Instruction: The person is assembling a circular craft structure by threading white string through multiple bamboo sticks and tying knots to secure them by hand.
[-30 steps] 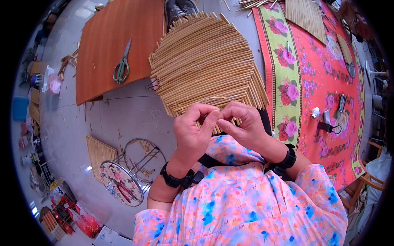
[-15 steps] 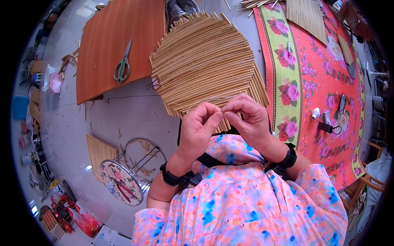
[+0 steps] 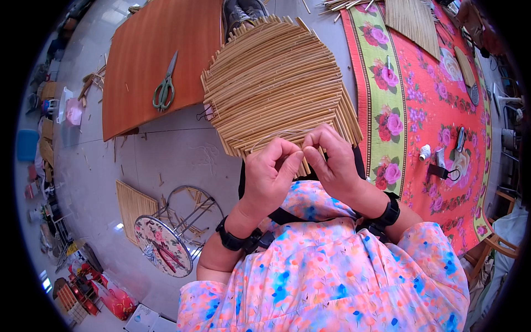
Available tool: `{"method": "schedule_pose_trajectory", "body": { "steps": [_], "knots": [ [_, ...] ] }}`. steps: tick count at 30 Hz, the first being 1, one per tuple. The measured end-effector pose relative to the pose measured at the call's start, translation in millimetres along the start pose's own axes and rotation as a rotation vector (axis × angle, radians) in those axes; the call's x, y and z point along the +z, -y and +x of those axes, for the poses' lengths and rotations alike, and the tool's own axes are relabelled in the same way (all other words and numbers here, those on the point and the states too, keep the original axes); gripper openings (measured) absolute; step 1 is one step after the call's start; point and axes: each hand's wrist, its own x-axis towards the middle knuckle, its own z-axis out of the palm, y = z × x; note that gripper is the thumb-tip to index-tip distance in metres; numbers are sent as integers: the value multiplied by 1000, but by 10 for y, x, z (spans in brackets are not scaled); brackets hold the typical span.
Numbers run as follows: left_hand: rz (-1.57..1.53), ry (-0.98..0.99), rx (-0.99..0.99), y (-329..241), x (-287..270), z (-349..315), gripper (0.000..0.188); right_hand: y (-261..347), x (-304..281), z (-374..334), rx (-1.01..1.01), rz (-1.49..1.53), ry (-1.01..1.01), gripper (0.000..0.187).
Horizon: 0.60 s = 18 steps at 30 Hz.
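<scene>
A view from above looks down on a person in a floral pink, orange and blue top, working over a grey floor [image 3: 166, 160].

Both hands are raised close together in front of the chest, fingertips nearly meeting. The left hand [image 3: 269, 176] and the right hand [image 3: 330, 165] each have thumb and forefinger pinched shut on a thin pale thread [image 3: 276, 134], which arcs up from the fingers across the mat's lower edge. The thread is very fine and hard to follow. Each wrist wears a black band.

Just beyond the hands lies a round woven reed mat [image 3: 276, 83], made of straight tan stalks laid side by side in angled sections. Its near edge sits under the hands; its far edge reaches a pair of dark shoes [image 3: 243, 10] at the top of the view.

To the left of the mat is a flat orange-brown board [image 3: 144, 50] resting on the floor, with green-handled scissors [image 3: 165, 86] lying on it.

To the right is a red floral cloth [image 3: 437, 105] with a green rose-patterned border. A small white spool [image 3: 425, 151] and a few small dark tools lie on it, well apart from the hands. Another reed panel [image 3: 412, 22] lies at its top end.

Lower left, a round floral stool seat [image 3: 163, 246] holds red-handled pliers [image 3: 166, 255], beside a wire frame [image 3: 191, 207] and a small reed panel [image 3: 133, 205].
</scene>
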Motion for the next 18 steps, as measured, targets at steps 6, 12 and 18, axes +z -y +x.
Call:
{"method": "schedule_pose_trajectory", "body": {
  "steps": [6, 12, 18],
  "knots": [
    [45, -105, 11, 9, -14, -18, 11, -93, 60, -69, 261, 190, -115, 6],
    [-10, -164, 87, 67, -21, 16, 9, 14, 58, -28, 127, 156, 29, 17],
    [109, -213, 193, 40, 0, 9, 7, -4, 99, -53, 117, 92, 36, 10]
  ]
}}
